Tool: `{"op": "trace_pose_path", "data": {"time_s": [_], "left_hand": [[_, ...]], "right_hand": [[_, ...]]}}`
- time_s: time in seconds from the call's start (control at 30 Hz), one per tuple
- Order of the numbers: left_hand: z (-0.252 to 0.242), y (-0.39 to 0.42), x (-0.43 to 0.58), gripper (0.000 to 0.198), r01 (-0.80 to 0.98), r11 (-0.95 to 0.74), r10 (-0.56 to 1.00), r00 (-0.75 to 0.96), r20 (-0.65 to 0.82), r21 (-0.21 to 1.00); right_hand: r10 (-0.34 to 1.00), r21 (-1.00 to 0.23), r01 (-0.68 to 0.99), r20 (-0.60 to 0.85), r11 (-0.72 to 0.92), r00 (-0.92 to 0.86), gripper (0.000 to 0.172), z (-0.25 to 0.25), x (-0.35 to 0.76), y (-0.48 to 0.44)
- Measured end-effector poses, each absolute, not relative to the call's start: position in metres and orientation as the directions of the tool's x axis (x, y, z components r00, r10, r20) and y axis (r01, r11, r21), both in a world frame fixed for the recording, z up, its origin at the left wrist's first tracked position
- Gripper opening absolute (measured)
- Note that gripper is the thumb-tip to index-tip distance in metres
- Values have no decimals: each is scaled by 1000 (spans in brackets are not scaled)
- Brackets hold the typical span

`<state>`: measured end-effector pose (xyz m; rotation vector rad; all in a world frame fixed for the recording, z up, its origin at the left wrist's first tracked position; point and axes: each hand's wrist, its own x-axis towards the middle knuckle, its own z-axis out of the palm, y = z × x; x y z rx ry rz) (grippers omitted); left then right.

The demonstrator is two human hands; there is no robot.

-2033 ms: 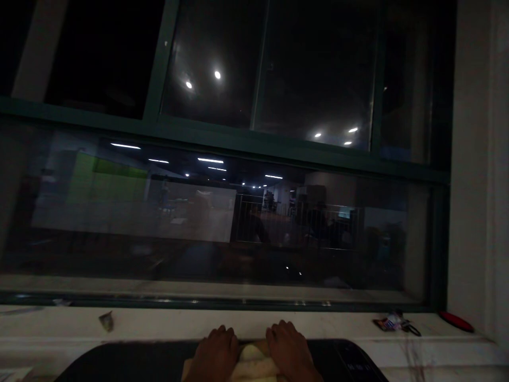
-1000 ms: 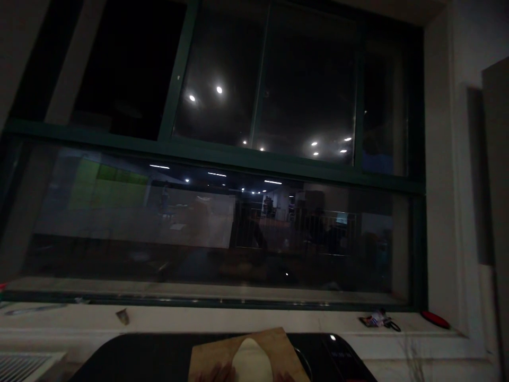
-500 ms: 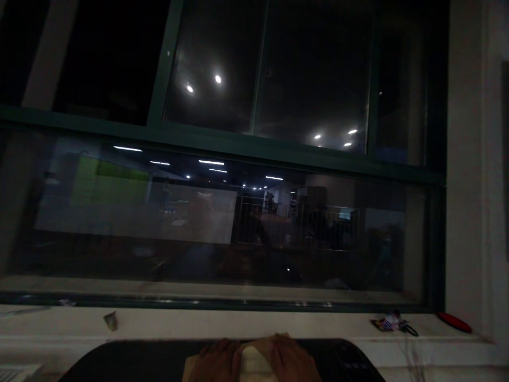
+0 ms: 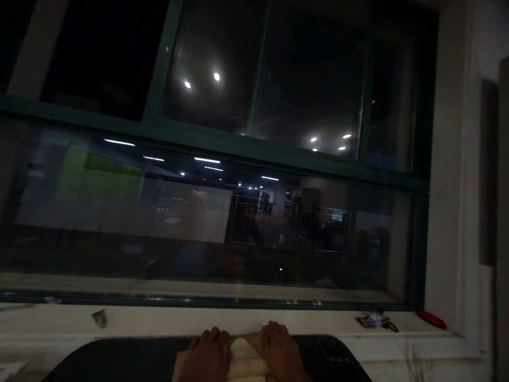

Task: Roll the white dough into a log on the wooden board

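- Two bare hands show at the lower middle of the frame, backs up, side by side and apart: one left hand (image 4: 209,353) and one right hand (image 4: 280,349).
- Both sets of fingers point toward the top of the frame and look bent at the knuckles; whether they grasp anything beneath cannot be told, as the palms are hidden.
- One pale, dough-like piece (image 4: 240,348) lies between the hands, at the bottom centre of the frame. Its one visible rounded tip points up the frame, toward the window; the visible part has its long axis running up and down, and the near end is hidden.
- One pale band (image 4: 247,366) crosses just below that tip, its long axis left to right, both ends covered by the hands; whether it is a separate bar is too dim to tell.
- One brown board (image 4: 251,337) lies under the piece, an edge showing at the left hand's outer side.
- One dark, round-cornered desk (image 4: 119,361) spreads beneath, with one row of faint lit marks (image 4: 339,359) at its right.
- Along the sill (image 4: 159,321) lie one small scrap (image 4: 99,318) at lower left, one patterned packet (image 4: 373,319) and one red oval object (image 4: 431,319) at lower right.
- One green-framed window (image 4: 254,146) fills most of the frame above.
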<state>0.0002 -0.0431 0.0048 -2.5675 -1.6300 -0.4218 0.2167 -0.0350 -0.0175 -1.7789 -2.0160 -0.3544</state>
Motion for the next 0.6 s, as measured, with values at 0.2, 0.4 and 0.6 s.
{"op": "trace_pose_path", "data": {"time_s": [0.2,0.4,0.6], "left_hand": [[0,-68,-7,50,870,-470,859,411,306,150],[-5,-98,-21,48,827,-521,841,455,293,211],[-7,-128,-36,46,779,-576,813,514,275,248]], "right_hand": [[866,33,996,493,81,-87,42,-43,217,-59],[741,49,986,654,158,-151,38,-111,238,-54],[617,48,961,757,274,-214,50,-129,245,-79]]}}
